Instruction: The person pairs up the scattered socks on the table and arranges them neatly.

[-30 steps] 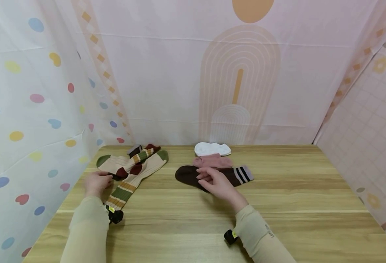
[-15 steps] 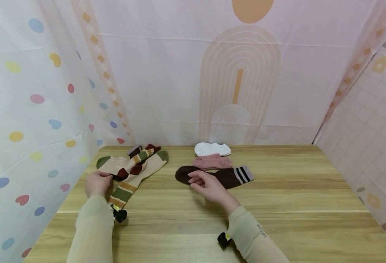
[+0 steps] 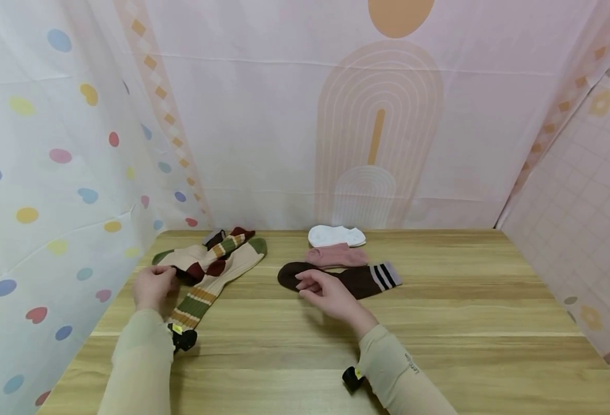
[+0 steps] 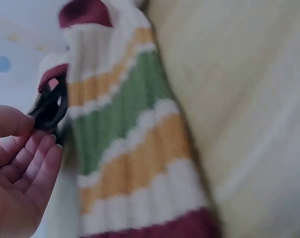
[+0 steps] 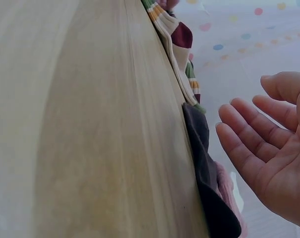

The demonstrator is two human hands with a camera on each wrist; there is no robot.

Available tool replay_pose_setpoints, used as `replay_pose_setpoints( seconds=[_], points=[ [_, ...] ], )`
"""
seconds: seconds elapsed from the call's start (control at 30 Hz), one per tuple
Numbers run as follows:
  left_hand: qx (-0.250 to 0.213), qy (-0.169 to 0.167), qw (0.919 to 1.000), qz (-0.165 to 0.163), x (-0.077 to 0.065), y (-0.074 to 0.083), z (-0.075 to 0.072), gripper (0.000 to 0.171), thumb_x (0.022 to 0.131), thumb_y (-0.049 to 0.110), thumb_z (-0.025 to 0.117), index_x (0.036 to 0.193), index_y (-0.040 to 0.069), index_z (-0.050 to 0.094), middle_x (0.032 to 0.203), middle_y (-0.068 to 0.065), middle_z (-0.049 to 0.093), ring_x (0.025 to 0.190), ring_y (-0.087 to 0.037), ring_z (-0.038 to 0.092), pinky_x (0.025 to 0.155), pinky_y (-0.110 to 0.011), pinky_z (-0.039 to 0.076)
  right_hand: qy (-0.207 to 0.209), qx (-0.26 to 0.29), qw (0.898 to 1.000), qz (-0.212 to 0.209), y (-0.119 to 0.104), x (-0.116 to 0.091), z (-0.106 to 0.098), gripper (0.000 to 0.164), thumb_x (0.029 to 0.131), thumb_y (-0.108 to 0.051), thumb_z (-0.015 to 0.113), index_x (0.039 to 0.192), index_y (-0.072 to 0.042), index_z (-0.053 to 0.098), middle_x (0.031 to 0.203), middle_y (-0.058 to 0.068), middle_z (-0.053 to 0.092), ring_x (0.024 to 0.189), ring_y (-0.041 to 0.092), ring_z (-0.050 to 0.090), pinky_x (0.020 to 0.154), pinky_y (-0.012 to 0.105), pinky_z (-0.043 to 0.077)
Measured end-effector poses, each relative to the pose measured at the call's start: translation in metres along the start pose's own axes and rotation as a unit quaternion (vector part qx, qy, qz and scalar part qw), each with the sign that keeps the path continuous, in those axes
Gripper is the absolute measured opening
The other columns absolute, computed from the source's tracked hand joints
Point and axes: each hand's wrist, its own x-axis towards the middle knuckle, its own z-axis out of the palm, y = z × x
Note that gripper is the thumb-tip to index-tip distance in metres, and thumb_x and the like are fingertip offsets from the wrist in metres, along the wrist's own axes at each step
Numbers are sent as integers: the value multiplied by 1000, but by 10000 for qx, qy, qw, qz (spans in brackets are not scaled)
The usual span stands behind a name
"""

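Note:
My left hand (image 3: 151, 287) pinches the edge of a small black sock (image 4: 50, 111) between thumb and fingertips, at the left of the table. Most of this sock is hidden by the striped socks. Beside the hand lies a cream sock with green and orange stripes (image 3: 196, 302), blurred and close in the left wrist view. A second striped sock (image 3: 224, 246) lies across the pile behind it. My right hand (image 3: 333, 293) hovers with relaxed fingers at a dark brown sock (image 3: 359, 280) with a grey striped cuff. In the right wrist view nothing is between its fingers.
Behind the brown sock lie a pink sock (image 3: 336, 255) and white socks (image 3: 336, 236), in a row towards the back edge. A dark sock with a grey cuff (image 3: 214, 237) shows behind the left pile. Patterned curtains (image 3: 253, 132) stand around the wooden table (image 3: 466, 323).
My left hand has shifted slightly and raised the black sock's edge a little against the striped sock. The right hand moved left and towards me, then stayed there.

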Motion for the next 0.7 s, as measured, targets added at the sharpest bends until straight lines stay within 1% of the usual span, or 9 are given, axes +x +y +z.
replay_pose_setpoints(
  seconds=[0.1, 0.2, 0.23, 0.33, 0.4, 0.47, 0.57, 0.63, 0.7],
  points=[
    [-758, 67, 9971, 43, 1, 16, -7, 29, 97, 18, 61, 108, -8, 64, 72, 6, 63, 65, -7, 62, 66, -24, 51, -8, -31, 10000, 22, -1, 1, 1, 31, 98, -9, 63, 126, 3, 61, 107, 7, 69, 98, 20, 64, 85, 30, 52],
    [-1391, 134, 9901, 147, 1, 35, -15, 26, 96, 17, 63, 106, -6, 64, 70, 13, 60, 60, -2, 63, 59, -17, 53, 10, -48, 10000, 38, -2, 1, 1, 31, 97, -8, 63, 126, 3, 61, 107, 7, 69, 97, 19, 64, 85, 29, 52],
    [-1401, 174, 9898, 210, 0, 42, -19, 26, 96, 19, 63, 106, -5, 64, 69, 15, 60, 60, 0, 63, 59, -16, 52, 22, -50, 10000, 35, -2, 1, 1, 31, 97, -8, 63, 126, 3, 61, 107, 7, 69, 97, 19, 64, 85, 29, 52],
    [-1172, 337, 9915, 457, -3, 59, -29, 24, 96, 24, 63, 104, 1, 65, 70, 19, 58, 61, 4, 62, 59, -14, 50, 29, -34, 10000, 32, -3, 1, 0, 31, 97, -8, 63, 127, 4, 60, 107, 7, 69, 98, 18, 64, 86, 28, 51],
    [-822, 493, 9931, 679, -6, 69, -34, 28, 96, 27, 63, 105, 2, 66, 71, 19, 58, 61, 8, 59, 59, -13, 47, 28, -10, 10000, 15, -5, 1, 0, 32, 98, -8, 62, 127, 4, 60, 108, 7, 69, 98, 20, 64, 86, 30, 51],
    [-467, 668, 9925, 906, -8, 78, -38, 30, 96, 29, 62, 106, 1, 66, 76, 14, 59, 63, 9, 56, 61, -15, 45, 10, 5, 10000, 34, -6, 3, -1, 32, 98, -8, 62, 127, 4, 60, 109, 9, 69, 99, 21, 63, 87, 30, 51],
    [159, 986, 9850, 1410, -13, 89, -41, 31, 96, 26, 60, 107, -2, 66, 86, -3, 63, 72, -6, 56, 65, -22, 42, -24, 24, 10000, 51, -8, 5, -1, 32, 98, -8, 61, 128, 4, 59, 110, 13, 69, 99, 21, 63, 87, 30, 51],
    [465, 1148, 9778, 1693, -16, 94, -44, 28, 96, 22, 58, 106, -3, 66, 93, -13, 65, 78, -18, 56, 67, -27, 41, -46, 25, 10000, 51, -8, 6, 0, 32, 98, -8, 61, 128, 5, 59, 110, 15, 69, 100, 21, 63, 87, 30, 51],
    [684, 1258, 9715, 1890, -19, 98, -47, 27, 96, 19, 56, 106, -3, 66, 97, -19, 65, 82, -27, 56, 68, -31, 40, -65, 39, 10000, 37, -8, 7, 0, 32, 98, -8, 60, 128, 5, 59, 110, 15, 69, 99, 22, 63, 87, 31, 51]
  ],
)
